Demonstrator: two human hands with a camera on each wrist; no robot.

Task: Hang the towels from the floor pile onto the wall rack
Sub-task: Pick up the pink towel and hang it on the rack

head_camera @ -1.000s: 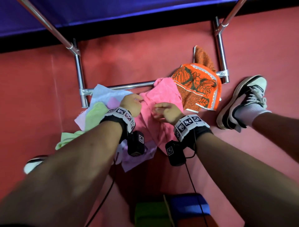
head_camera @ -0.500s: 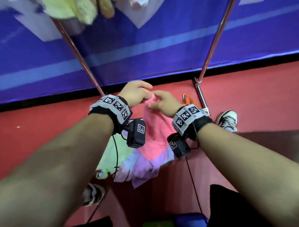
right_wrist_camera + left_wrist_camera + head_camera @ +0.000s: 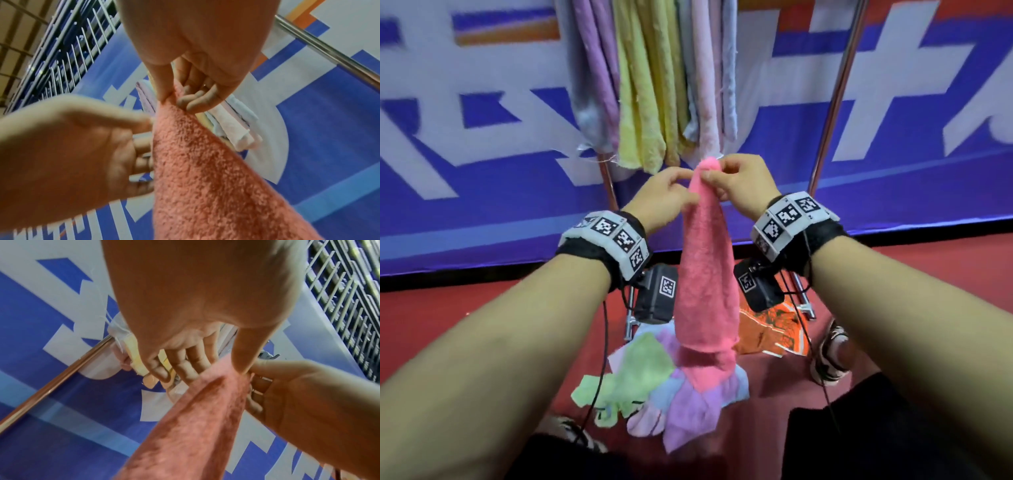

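The right hand [image 3: 743,186] pinches the top corner of a fluffy pink towel [image 3: 705,274] between thumb and curled fingers; the left hand [image 3: 661,197] pinches the same bunched edge just beside and slightly below it. The terry cloth hangs down from the grip in a long cone. Below it, the floor pile [image 3: 654,387] holds soft green, purple and blue cloths. Beyond the grip, pastel towels [image 3: 650,85] hang from the metal rack [image 3: 835,99]

Right hand [image 3: 197,53] pinches top of pink towel [image 3: 205,170] between thumb and curled fingers; towel hangs down toward the lens. Left hand [image 3: 68,146] touches towel's left edge, fingers behind it. Behind: folded pale towels [image 3: 232,129], metal pole [image 3: 329,53], blue-white banner [image 3: 329,129].
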